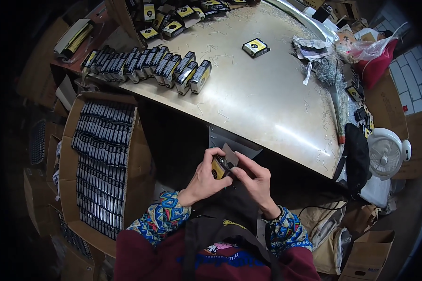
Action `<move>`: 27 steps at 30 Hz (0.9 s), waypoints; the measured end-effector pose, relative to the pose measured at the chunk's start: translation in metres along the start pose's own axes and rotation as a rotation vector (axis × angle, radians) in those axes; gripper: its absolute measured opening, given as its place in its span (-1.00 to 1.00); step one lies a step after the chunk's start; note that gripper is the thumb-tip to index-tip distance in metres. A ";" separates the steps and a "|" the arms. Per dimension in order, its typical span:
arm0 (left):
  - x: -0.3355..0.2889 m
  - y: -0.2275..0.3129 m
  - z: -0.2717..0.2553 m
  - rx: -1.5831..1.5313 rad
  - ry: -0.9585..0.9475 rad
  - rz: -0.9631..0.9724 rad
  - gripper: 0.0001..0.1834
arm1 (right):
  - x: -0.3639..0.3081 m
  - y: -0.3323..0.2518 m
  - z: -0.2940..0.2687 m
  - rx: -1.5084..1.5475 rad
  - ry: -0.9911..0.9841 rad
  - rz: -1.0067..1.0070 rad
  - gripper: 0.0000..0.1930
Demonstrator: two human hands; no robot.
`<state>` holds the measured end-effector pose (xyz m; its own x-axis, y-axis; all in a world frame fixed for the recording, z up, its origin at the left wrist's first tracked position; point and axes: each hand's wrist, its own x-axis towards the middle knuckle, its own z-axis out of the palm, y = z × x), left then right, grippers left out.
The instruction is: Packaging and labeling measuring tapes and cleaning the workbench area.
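Note:
A small black-and-yellow cardboard box (217, 170) is held up in front of my lap, just off the near edge of the table. My left hand (202, 179) wraps round its left side, fingers and thumb closed on it. A grey-brown flap (229, 154) stands raised at the box's open end. On the other side my right hand (255, 181) pinches at that open end, thumb and forefinger by the flap. What lies inside the box is too small and shadowed to make out.
A row of similar boxes (159, 65) stands along the table's (267, 100) left edge, more piled behind. One box (256, 47) lies apart. Thin bent wires are scattered about. A large carton (131, 164) at left holds stacked boxes. A white fan (384, 152) stands at right.

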<state>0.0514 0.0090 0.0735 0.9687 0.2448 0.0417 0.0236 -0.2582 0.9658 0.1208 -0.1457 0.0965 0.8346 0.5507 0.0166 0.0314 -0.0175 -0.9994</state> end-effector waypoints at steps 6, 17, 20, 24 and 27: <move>0.002 0.006 0.005 0.188 0.057 -0.028 -0.16 | -0.002 0.012 0.014 -0.018 0.080 -0.008 -0.73; -0.002 -0.007 0.011 0.423 0.130 0.084 -0.27 | 0.004 -0.003 0.022 0.131 0.103 0.229 -0.78; -0.001 0.000 0.011 0.372 0.131 0.056 -0.24 | 0.009 0.000 0.017 0.088 0.166 0.173 -0.79; 0.001 0.007 0.010 0.255 0.078 -0.092 -0.23 | 0.017 -0.002 -0.001 0.314 -0.013 0.332 -0.79; 0.003 0.002 0.015 0.279 0.047 -0.077 -0.25 | 0.009 0.003 0.003 0.116 -0.019 0.137 -0.77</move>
<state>0.0579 -0.0047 0.0719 0.9491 0.3148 -0.0114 0.1704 -0.4826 0.8591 0.1270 -0.1382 0.0936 0.8160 0.5655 -0.1195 -0.1465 0.0023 -0.9892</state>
